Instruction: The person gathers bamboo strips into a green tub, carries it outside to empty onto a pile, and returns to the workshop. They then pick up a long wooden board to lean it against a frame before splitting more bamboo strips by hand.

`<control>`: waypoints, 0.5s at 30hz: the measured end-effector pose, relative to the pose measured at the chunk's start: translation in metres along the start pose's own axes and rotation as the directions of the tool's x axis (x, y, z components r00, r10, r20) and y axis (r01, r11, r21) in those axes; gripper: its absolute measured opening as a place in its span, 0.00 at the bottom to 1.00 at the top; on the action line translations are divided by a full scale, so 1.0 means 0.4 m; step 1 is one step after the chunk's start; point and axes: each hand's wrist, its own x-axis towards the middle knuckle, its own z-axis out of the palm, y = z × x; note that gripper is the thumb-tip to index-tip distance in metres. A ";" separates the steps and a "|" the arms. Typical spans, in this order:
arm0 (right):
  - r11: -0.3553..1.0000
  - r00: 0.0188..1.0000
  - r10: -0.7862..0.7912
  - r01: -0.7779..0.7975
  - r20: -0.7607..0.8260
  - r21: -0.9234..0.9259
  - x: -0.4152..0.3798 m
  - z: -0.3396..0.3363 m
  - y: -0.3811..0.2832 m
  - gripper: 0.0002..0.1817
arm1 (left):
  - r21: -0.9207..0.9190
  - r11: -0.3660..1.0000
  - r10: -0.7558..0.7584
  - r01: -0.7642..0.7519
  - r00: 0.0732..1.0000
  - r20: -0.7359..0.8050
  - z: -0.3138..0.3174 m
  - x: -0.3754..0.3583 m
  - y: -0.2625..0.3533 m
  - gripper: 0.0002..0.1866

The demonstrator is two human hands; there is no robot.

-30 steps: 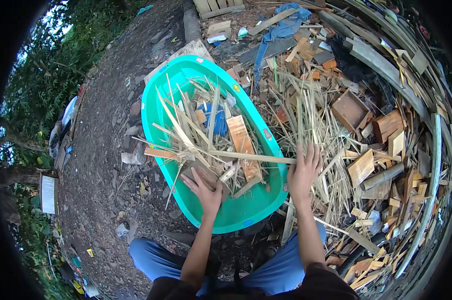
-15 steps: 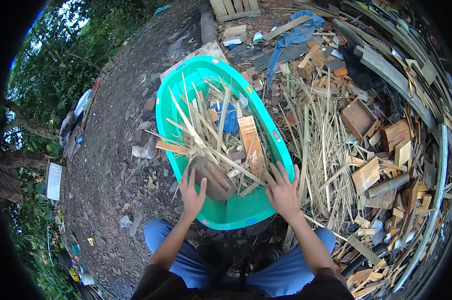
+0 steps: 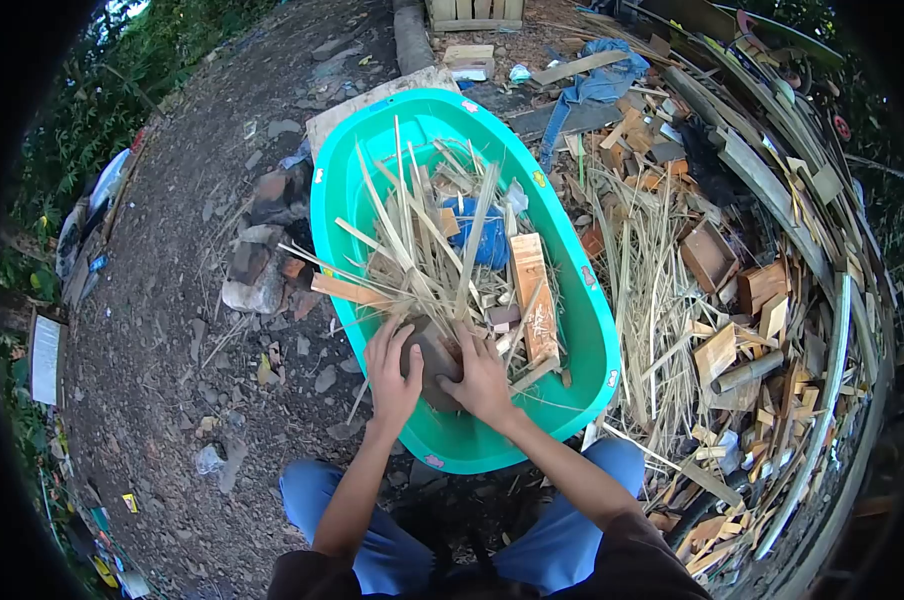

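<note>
A green plastic tub (image 3: pixel 462 440) lies between my knees, holding thin split sticks (image 3: pixel 412 230), a reddish board (image 3: pixel 534 300) and something blue (image 3: pixel 482 235). Near the tub's close end is a dark brown block (image 3: pixel 434 365). My left hand (image 3: pixel 394 375) rests on the block's left side with its fingers spread. On the block's right side lies my right hand (image 3: pixel 482 375), fingers apart and thumb against the block. The fingertips of both hands reach the lower ends of the sticks.
Right of the tub are a heap of thin strips (image 3: pixel 647 300) and wood scraps (image 3: pixel 762 290). Blue cloth (image 3: pixel 597 85) lies at the back. Stones (image 3: pixel 257 270) sit on the dirt to the left. Long planks (image 3: pixel 792 190) curve along the far right.
My right hand has moved left from the tub's right rim onto the brown block. My left hand has shifted slightly onto the block. The block now sits more upright, and the view has shifted.
</note>
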 end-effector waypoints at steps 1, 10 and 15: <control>1.000 1.000 -0.022 0.023 -0.015 0.010 0.000 0.004 -0.009 0.64 | -0.009 1.000 -0.003 0.003 1.000 -0.001 0.003 -0.002 -0.008 0.18; 0.997 0.999 -0.050 0.051 -0.004 0.058 -0.021 -0.063 0.015 0.55 | -0.030 0.999 0.036 -0.034 0.997 0.072 -0.010 -0.010 -0.006 0.19; 0.966 0.977 0.044 0.011 -0.208 0.258 -0.056 -0.253 0.023 0.49 | -0.094 0.974 0.204 -0.207 0.978 -0.033 0.027 -0.017 0.038 0.20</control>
